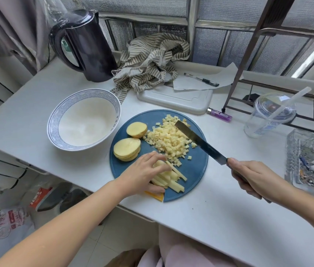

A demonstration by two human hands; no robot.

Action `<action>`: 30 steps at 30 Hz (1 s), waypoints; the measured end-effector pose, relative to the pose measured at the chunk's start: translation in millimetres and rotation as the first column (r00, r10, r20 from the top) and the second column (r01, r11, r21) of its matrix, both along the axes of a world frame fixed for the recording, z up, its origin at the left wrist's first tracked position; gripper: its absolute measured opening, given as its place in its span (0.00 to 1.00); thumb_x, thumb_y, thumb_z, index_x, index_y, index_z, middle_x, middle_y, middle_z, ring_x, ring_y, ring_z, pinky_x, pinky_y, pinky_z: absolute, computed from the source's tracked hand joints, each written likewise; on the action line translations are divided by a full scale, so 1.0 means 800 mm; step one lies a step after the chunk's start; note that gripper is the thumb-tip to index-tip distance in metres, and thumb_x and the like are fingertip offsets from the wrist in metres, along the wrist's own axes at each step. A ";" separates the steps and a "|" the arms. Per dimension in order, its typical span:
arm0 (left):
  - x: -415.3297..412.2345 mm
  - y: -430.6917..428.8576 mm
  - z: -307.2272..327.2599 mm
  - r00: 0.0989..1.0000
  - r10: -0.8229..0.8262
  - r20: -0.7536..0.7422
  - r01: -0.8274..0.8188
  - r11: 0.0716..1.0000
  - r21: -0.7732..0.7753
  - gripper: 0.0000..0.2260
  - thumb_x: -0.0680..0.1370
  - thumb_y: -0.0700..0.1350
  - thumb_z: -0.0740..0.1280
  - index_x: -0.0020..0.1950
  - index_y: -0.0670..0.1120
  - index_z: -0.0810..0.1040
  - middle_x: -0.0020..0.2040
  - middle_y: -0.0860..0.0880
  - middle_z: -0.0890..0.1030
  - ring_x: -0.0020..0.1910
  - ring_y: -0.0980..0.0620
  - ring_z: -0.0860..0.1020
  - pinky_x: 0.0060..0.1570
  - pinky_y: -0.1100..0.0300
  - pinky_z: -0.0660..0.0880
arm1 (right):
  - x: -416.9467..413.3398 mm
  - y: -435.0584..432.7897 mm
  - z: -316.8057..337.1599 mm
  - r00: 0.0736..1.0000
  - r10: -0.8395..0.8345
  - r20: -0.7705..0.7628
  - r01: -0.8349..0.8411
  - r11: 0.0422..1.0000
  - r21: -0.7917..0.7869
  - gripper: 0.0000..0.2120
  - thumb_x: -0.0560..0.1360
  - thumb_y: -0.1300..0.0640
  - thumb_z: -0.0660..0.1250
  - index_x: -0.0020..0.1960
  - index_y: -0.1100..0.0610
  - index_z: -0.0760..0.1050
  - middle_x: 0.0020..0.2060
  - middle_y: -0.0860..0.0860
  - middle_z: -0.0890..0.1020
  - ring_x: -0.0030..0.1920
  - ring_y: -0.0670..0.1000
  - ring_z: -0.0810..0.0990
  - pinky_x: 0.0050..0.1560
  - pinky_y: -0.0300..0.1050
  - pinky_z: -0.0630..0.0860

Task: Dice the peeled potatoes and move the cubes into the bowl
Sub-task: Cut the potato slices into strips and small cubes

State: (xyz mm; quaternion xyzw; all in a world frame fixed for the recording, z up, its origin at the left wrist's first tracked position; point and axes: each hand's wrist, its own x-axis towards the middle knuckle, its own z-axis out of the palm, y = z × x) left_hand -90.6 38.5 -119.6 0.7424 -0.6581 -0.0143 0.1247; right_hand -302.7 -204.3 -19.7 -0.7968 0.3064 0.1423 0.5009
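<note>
Potato sticks (173, 179) at board (196, 170) edge, left hand (142, 171) holding, knife (198, 140) over cubes (168, 140)

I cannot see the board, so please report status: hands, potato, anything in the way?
Left hand holds sticks on board. Right hand grips knife, blade over cubes. Bowl empty, slices uncut. Nothing blocks the bowl.
</note>
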 end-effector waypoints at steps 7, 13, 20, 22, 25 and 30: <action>0.012 -0.003 -0.006 0.996 -0.064 -0.057 0.066 0.997 0.027 0.30 0.70 0.66 0.67 0.65 0.50 0.72 0.67 0.51 0.75 0.67 0.49 0.69 0.64 0.53 0.69 | 0.002 0.012 -0.016 0.999 -0.002 -0.047 0.004 0.999 0.036 0.24 0.81 0.42 0.55 0.34 0.58 0.62 0.23 0.49 0.62 0.24 0.50 0.58 0.20 0.36 0.56; 0.016 -0.011 -0.002 0.998 -0.045 -0.032 0.045 0.999 -0.008 0.34 0.62 0.67 0.74 0.59 0.48 0.73 0.58 0.49 0.78 0.61 0.51 0.69 0.63 0.59 0.62 | 0.007 0.018 -0.019 0.998 0.001 -0.060 0.003 0.999 0.054 0.24 0.80 0.42 0.55 0.33 0.58 0.61 0.23 0.49 0.62 0.24 0.51 0.59 0.20 0.35 0.56; 0.016 -0.009 -0.013 1.000 0.003 -0.031 -0.003 1.000 -0.015 0.37 0.63 0.70 0.69 0.64 0.49 0.70 0.59 0.50 0.70 0.60 0.51 0.66 0.62 0.59 0.65 | 0.013 0.017 -0.018 0.998 -0.008 -0.067 0.012 0.999 0.053 0.25 0.77 0.38 0.55 0.32 0.57 0.61 0.24 0.50 0.63 0.25 0.51 0.60 0.21 0.36 0.58; 0.016 -0.009 -0.013 1.000 0.006 -0.022 -0.006 1.000 -0.008 0.36 0.64 0.71 0.66 0.64 0.50 0.69 0.61 0.50 0.68 0.62 0.50 0.66 0.61 0.56 0.69 | 0.014 0.018 -0.018 0.998 -0.007 -0.066 0.011 0.998 0.057 0.25 0.76 0.37 0.55 0.32 0.57 0.61 0.24 0.50 0.63 0.25 0.51 0.60 0.21 0.36 0.58; 0.019 -0.011 -0.012 1.000 -0.017 -0.022 0.017 1.000 0.027 0.35 0.66 0.72 0.62 0.64 0.51 0.69 0.63 0.50 0.73 0.64 0.50 0.67 0.63 0.54 0.68 | 0.012 0.020 -0.019 0.998 0.001 -0.069 0.003 0.999 0.052 0.25 0.78 0.40 0.55 0.33 0.58 0.61 0.24 0.50 0.63 0.24 0.51 0.60 0.20 0.34 0.57; 0.017 -0.010 -0.011 0.993 0.019 -0.119 -0.013 0.998 0.053 0.37 0.65 0.72 0.63 0.65 0.48 0.70 0.63 0.48 0.75 0.64 0.51 0.67 0.65 0.59 0.59 | 0.009 0.024 -0.019 0.998 -0.009 -0.061 0.013 0.998 0.064 0.25 0.78 0.40 0.55 0.34 0.59 0.62 0.25 0.51 0.63 0.25 0.51 0.59 0.20 0.34 0.56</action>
